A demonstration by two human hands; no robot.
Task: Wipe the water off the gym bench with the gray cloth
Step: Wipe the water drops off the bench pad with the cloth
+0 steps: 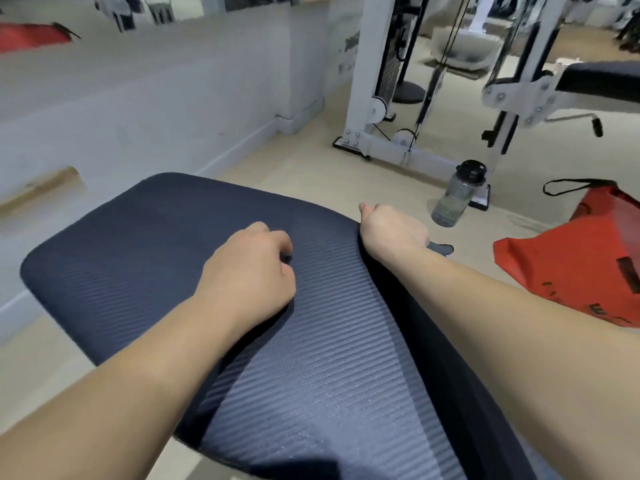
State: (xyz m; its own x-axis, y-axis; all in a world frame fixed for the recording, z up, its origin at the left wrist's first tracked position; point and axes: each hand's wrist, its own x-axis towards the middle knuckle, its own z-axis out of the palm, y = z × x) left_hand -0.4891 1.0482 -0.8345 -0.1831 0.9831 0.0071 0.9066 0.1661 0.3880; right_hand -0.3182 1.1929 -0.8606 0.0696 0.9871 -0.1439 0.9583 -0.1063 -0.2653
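Left hand [249, 268] curled loosely on the gym bench [145, 237]; right hand [391, 233] fisted around the gray cloth [441, 248] at its edge.

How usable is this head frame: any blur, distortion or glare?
Head view: wide-angle bending along the wall and edges; white cable machine and the mirrored strip up top smeared; ribbed dark-blue padded bench and both hands fairly sharp; soft sheen on the pad, no harsh glare; water not discernible.

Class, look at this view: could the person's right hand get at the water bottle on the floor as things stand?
Probably yes. The right hand hangs over the bench's right edge, gripping something gray, perhaps the cloth. The water bottle stands beyond it on bare floor, nothing between. That grip must be freed first.
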